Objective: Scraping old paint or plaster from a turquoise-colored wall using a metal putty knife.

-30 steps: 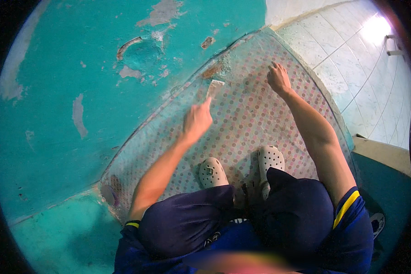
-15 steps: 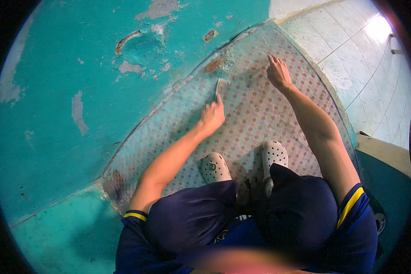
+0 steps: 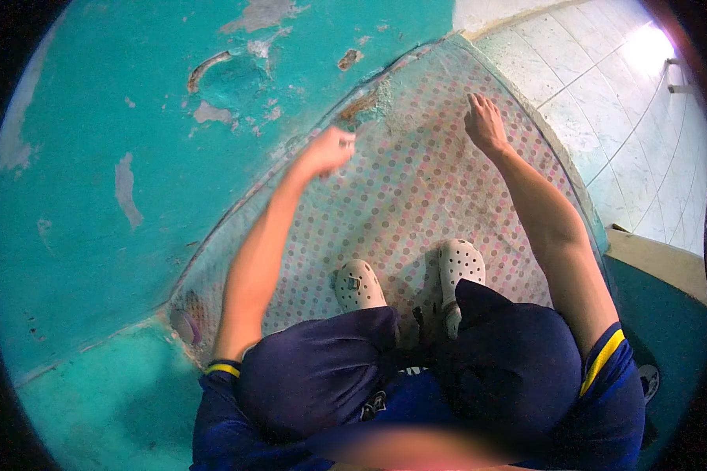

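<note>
Currently my right hand (image 3: pixel 485 124) lies flat and open on the dotted floor (image 3: pixel 416 204) for support; my left hand's (image 3: pixel 327 151) grip is blurred, indeterminate.

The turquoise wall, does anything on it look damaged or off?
Yes. The turquoise wall has paint peeled off in patches, with a gouged ring near the top and crumbling plaster where it meets the dotted floor, just beyond the left hand. The right hand rests flat on the floor.
</note>
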Available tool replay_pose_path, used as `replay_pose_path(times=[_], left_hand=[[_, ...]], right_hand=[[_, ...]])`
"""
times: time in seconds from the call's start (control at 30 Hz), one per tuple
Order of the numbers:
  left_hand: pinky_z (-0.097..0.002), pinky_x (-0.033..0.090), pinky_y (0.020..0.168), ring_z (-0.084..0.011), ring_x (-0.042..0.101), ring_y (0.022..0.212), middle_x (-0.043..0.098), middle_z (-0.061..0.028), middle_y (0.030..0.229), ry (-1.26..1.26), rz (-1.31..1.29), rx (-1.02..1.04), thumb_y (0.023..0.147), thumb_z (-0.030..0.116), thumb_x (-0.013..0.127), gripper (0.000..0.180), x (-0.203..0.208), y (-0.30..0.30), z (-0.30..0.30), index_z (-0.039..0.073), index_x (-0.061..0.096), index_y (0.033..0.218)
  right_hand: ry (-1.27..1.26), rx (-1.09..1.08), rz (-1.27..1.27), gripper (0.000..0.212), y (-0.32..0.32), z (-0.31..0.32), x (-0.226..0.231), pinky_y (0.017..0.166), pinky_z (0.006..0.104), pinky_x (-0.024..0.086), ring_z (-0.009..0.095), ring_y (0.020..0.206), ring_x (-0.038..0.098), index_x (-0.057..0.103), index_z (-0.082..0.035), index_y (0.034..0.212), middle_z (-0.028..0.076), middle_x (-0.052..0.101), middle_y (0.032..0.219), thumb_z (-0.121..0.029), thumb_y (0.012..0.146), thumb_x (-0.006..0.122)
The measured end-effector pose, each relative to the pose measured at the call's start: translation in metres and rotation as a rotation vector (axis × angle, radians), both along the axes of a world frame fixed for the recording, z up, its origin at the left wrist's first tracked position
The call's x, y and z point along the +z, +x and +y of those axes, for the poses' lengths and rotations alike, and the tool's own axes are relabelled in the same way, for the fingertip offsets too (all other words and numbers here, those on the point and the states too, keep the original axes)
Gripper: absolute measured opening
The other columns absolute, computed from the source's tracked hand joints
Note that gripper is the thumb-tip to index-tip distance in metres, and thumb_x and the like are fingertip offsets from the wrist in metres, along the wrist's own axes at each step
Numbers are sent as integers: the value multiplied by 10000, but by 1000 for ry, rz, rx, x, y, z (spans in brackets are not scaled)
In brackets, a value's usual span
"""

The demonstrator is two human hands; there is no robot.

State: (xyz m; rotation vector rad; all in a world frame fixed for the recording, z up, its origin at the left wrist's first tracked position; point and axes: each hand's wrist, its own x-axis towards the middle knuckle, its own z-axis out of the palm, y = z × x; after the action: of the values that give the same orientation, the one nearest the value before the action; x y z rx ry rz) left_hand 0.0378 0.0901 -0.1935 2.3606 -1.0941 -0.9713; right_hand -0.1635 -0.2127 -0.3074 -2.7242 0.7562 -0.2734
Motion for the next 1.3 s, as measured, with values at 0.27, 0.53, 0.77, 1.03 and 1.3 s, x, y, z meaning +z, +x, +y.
replay_pose_path(times=[0.27, 0.53, 0.77, 1.03, 1.3], left_hand=[[-472, 493, 665, -407, 626, 810, 617, -286, 896, 122, -249, 167, 867, 9, 529, 636, -62, -116, 151, 102, 363, 1474], [-509, 494, 665, -464, 594, 779, 594, -281, 884, 74, -356, 80, 834, -12, 489, 706, -121, -71, 144, 117, 301, 1502], [-527, 518, 721, -454, 626, 831, 632, -284, 975, 53, -491, -209, 795, 45, 518, 650, -111, 16, 81, 82, 394, 1432], [-466, 501, 630, -322, 664, 735, 694, -177, 832, 507, -302, -435, 741, 129, 545, 302, 11, 71, -93, 56, 723, 975], [-455, 479, 589, -292, 659, 713, 690, -152, 800, 613, -375, -447, 713, 154, 576, 229, 26, 65, -117, -15, 668, 838]], right_hand=[[-75, -76, -9, 521, -2, -2, -21, 1104, 427, 335, 334, 1309, 428, 454, 24, 1348, 191, 477, 1383, -107, 856, 568], [-13, -37, -53, 533, 29, 22, -13, 1108, 424, 324, 338, 1303, 429, 436, 23, 1360, 181, 469, 1394, -103, 857, 560], [-38, -9, -64, 521, 24, 17, -11, 1100, 434, 330, 337, 1300, 428, 438, 21, 1357, 182, 467, 1393, -119, 870, 558], [8, -83, -69, 489, 31, 28, 0, 1099, 444, 333, 353, 1323, 401, 470, 22, 1326, 204, 437, 1411, -122, 870, 569], [-15, 31, -110, 395, 47, 48, 18, 1101, 450, 332, 356, 1324, 402, 530, 22, 1249, 223, 450, 1392, -130, 885, 531]])
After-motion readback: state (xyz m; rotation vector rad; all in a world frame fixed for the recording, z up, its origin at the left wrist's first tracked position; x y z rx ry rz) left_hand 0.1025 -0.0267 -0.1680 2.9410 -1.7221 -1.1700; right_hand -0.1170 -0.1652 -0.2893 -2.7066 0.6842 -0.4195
